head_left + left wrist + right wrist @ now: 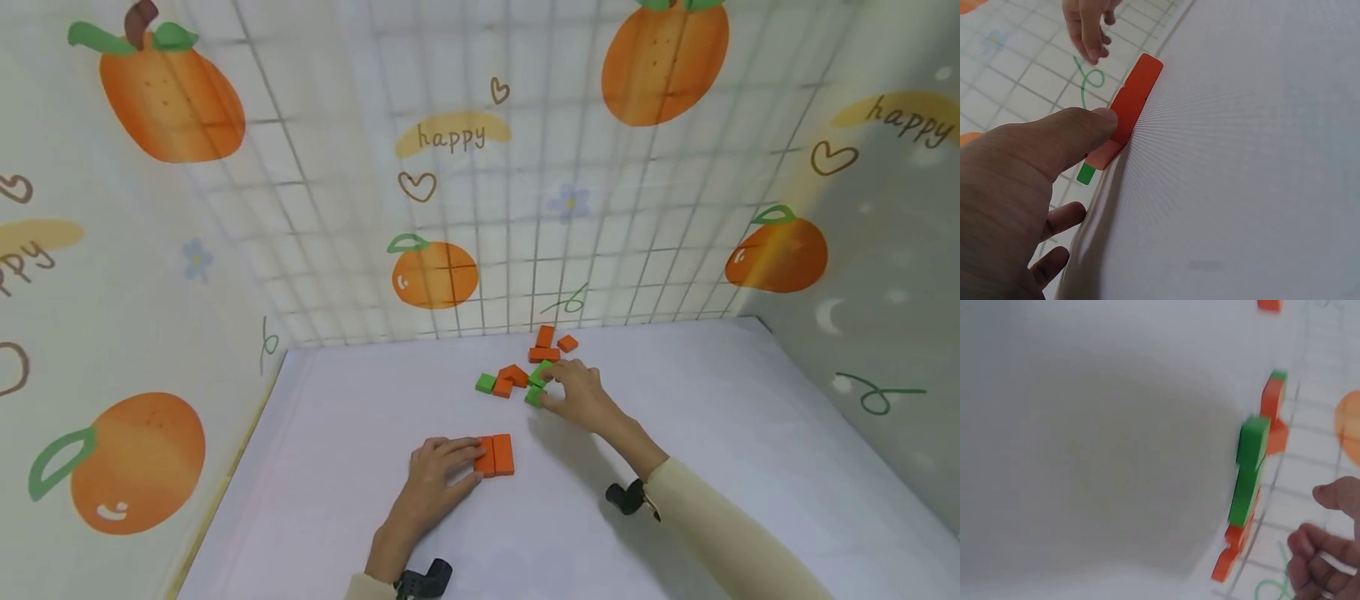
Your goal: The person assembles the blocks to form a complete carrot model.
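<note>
Two flat orange blocks lie side by side on the table in the head view. My left hand [435, 477] holds the left orange block [486, 458], with fingers at its far edge and thumb at its near edge. Against it lies the right orange block [504, 455]. In the left wrist view the thumb presses on an orange block [1129, 112]. My right hand [587, 398] hovers by two green blocks, a farther one [540, 372] and a nearer one [534, 396], fingers and thumb spread. The right wrist view shows its fingers apart from the green block [1252, 442].
Several orange blocks, among them an upper one [545, 336], a long one [543, 355] and a small one [567, 343], lie near the back. Left of the right hand are a roof-shaped orange block [514, 375] and a green block [486, 383]. A printed curtain [337, 208] surrounds the white table [322, 433].
</note>
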Demonstrator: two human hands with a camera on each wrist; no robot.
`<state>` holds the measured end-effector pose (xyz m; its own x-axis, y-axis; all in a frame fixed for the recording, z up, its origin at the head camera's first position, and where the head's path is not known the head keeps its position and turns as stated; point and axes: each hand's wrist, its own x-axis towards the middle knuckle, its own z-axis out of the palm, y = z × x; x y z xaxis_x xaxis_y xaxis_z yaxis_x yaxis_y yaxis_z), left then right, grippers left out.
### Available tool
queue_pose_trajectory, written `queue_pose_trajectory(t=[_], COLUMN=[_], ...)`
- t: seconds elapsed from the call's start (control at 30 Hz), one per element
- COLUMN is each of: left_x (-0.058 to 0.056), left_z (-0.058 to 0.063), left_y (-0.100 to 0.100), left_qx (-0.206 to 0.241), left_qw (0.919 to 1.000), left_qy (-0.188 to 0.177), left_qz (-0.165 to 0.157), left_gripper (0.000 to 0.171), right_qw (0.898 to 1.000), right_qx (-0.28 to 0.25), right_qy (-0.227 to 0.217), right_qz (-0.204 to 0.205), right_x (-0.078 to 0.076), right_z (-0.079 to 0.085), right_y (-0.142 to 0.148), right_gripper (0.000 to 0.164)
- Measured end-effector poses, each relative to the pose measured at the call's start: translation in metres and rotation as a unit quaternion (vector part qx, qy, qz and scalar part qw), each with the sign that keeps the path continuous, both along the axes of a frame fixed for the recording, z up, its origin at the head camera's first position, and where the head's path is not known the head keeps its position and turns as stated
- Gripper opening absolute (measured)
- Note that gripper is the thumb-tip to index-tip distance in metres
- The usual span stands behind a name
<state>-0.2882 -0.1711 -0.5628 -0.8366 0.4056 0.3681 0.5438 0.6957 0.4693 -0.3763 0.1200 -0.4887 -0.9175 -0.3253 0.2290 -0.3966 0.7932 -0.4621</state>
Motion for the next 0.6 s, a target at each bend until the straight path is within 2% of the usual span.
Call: queue_pose_trajectory(t=[0.17,0.3,0.47,0.6], left_x=[0.000,0.000,0.001,0.002], left_z=[0.001,0.002,0.001,0.001], left_y=[-0.003,-0.007,-0.004,0.001], left_qx=[0.008,0.015,0.028,0.023], left_qw=[0.9998,0.9993,0.9994,0.9997], left_qy=[0.019,0.033,0.021,-0.001], left_qz=[-0.002,-0.004,-0.006,0.002], left_gripper=[0.037,0.037,0.036,0.036], right_qw=[0.993,0.985,0.975,0.967], right_qx=[0.058,0.091,0.110,0.143], right_qy=[0.031,-0.010,-0.062,-0.077], right_qz=[-0.094,-0.145,-0.184,-0.198], right_x=[-0.039,-0.063,-0.082,-0.089], right_z=[0.008,0.009,0.004,-0.002], right_y=[0.011,0.003,-0.011,-0.016], right_gripper=[0.036,0.048,0.057,0.061])
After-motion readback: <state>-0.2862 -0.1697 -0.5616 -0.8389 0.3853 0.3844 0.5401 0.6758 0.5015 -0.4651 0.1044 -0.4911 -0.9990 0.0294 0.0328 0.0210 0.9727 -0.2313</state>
